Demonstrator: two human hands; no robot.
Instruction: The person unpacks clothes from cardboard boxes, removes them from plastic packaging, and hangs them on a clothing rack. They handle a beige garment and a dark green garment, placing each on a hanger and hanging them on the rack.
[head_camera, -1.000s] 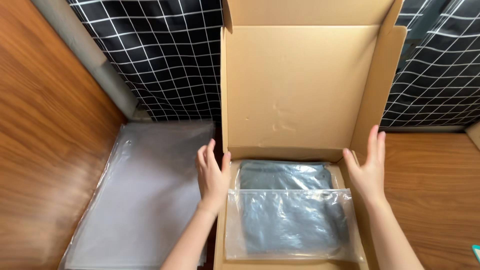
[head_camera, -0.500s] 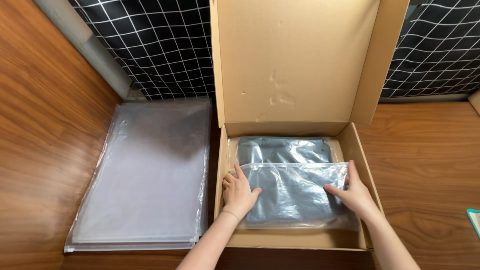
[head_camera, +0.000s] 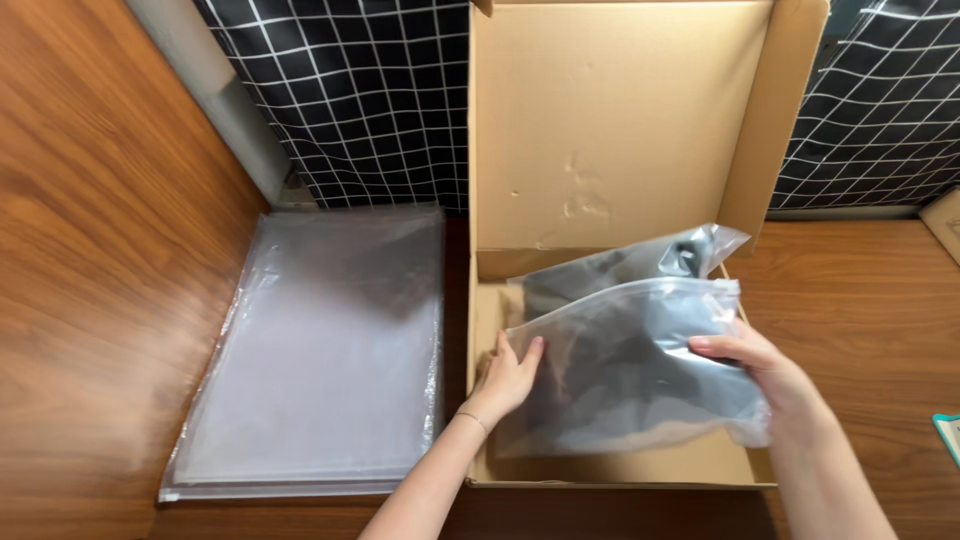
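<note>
both hands grip a frosted zip bag of grey fabric (head_camera: 640, 370), tilted up. left hand (head_camera: 510, 378) clasps its left edge, right hand (head_camera: 765, 372) its right, inside the open cardboard box (head_camera: 610, 130).

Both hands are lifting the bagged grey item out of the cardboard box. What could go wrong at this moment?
The slippery clear bag is tilted and held only at its edges by the left hand and the right hand, so it might slide free. The second bag beneath is rising too and may snag. The upright box lid could fall forward.
</note>
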